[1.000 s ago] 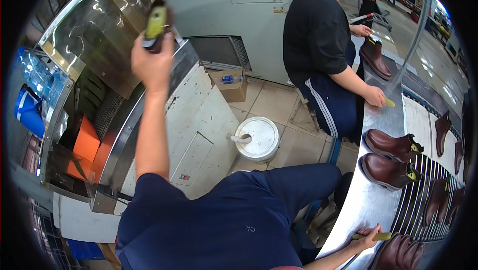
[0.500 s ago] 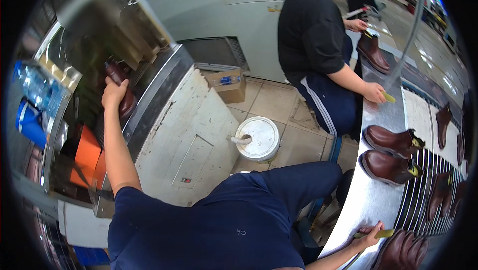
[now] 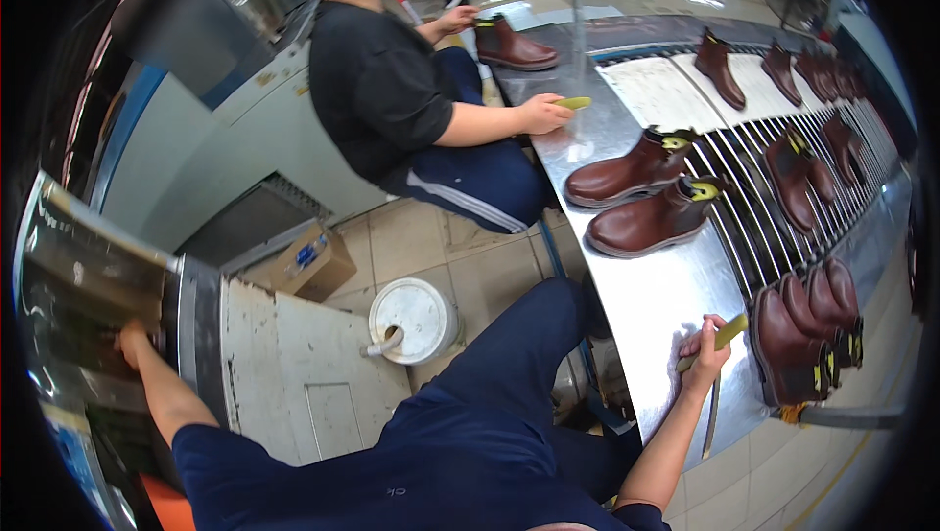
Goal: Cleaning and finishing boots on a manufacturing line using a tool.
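My left arm reaches into the dark opening of a metal cabinet (image 3: 201, 335) at the left. My left hand (image 3: 134, 343) is dim there, its fingers partly lost in shadow and glare, with a dark reddish shape beside them that I cannot make out. Over the steel table my right hand (image 3: 703, 353) is closed round an olive-green flat tool (image 3: 729, 331), and a thin dark strip (image 3: 713, 418) hangs below that hand. Right of it several brown ankle boots (image 3: 778, 335) stand close together. Farther up the table, two more brown boots (image 3: 651, 218) lie side by side, toes left.
A co-worker (image 3: 382, 91) in black sits ahead, holding a brown boot (image 3: 514, 46) and a similar green tool (image 3: 574, 102). Metal rollers (image 3: 754, 179) carry more boots at the right. A white lidded bucket (image 3: 416, 321) and cardboard box (image 3: 328, 272) stand on the floor.
The view has swung right. Half a second ago my left hand plainly gripped a brown boot at the cabinet; now that hand is deep in shadow. My right hand still holds the green tool.
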Tool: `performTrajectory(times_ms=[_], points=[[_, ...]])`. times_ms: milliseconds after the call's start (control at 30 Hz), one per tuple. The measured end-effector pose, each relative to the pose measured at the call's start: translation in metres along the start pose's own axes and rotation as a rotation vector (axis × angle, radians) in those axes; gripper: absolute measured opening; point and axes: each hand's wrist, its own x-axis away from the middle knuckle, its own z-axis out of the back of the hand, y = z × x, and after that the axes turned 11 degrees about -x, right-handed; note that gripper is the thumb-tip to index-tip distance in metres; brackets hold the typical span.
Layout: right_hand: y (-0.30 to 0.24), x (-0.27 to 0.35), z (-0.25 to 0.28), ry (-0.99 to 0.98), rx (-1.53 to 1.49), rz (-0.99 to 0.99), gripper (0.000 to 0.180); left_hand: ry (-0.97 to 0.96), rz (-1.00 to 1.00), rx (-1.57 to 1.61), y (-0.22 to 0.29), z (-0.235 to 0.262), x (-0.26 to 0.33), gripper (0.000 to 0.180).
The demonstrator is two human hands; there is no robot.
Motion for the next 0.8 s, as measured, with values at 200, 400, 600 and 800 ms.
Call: performTrajectory(times_ms=[200, 400, 600, 800], points=[[0.004, -0.006, 0.007, 0.137, -0.075, -0.076, 0.024, 0.138, -0.476, 0.115, 0.020, 0.000, 0.047, 0.072], [-0.008, -0.008, -0.021, 0.002, 0.024, -0.057, 0.031, 0.237, -1.452, 0.816, 0.075, -0.020, 0.476, 0.042], [-0.011, 0.000, 0.009, 0.054, 0.081, -0.024, 0.030, -0.727, -2.025, 1.161, 0.121, -0.015, 0.805, 0.061], [-0.010, -0.002, -0.006, 0.008, 0.028, -0.031, 0.029, -0.871, -2.103, 1.334, 0.154, 0.006, 0.978, 0.092]])
